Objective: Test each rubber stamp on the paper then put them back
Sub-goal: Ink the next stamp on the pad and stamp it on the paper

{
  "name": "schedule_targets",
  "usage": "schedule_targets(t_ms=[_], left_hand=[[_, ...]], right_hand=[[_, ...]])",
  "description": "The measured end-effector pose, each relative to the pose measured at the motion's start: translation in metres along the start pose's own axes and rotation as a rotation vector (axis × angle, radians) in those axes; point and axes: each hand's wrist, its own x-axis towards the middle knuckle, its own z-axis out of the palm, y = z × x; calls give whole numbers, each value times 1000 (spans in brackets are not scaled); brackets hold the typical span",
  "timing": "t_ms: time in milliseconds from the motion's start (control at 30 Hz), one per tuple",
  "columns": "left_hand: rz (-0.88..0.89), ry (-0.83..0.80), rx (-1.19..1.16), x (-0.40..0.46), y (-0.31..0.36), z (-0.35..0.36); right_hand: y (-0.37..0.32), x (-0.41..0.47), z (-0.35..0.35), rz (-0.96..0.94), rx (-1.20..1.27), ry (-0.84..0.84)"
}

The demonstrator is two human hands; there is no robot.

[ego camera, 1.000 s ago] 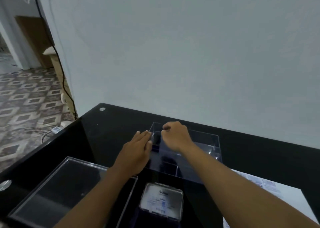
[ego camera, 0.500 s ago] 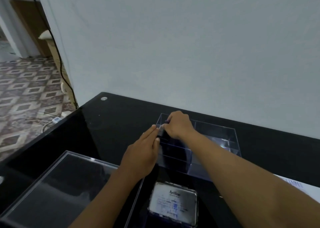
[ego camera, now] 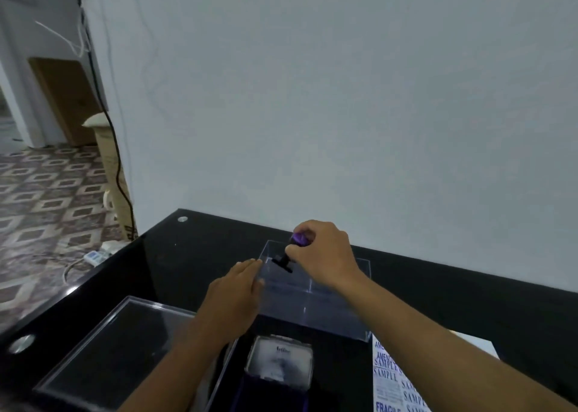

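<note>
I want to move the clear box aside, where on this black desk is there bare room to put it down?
Bare black desk lies left of the clear acrylic divided box, back to the wall, and again right of it, beyond the stamped white paper. The near side is crowded: flat clear acrylic lid, open metal ink pad tin, paper.

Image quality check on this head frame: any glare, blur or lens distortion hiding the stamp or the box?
Head view: soft overall; the purple-knobbed rubber stamp in the right hand is slightly blurred. The clear acrylic divided box nearly vanishes against the glossy black table, which carries pale reflections. Wide-angle bending tilts the wall edge. The left hand touches the box's corner.
</note>
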Motion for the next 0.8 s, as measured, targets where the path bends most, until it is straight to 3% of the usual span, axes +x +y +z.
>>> schedule_targets(t_ms=[100,300,533,633,800], left_hand=[[-56,-81,39,-30,1,-10],[0,-303,162,-91,14,-22],[16,-530,349,-110,28,-21],[16,-575,456,-108,33,-16],[5,-586,440,-106,30,-11]], right_hand=[[-8,-47,-8,-22,-28,-50],[0,-125,-5,-149,-215,-233],[7,-155,17,-203,-307,-307],[11,-157,26,-206,-326,-321],[18,-166,42,-232,-351,-369]])
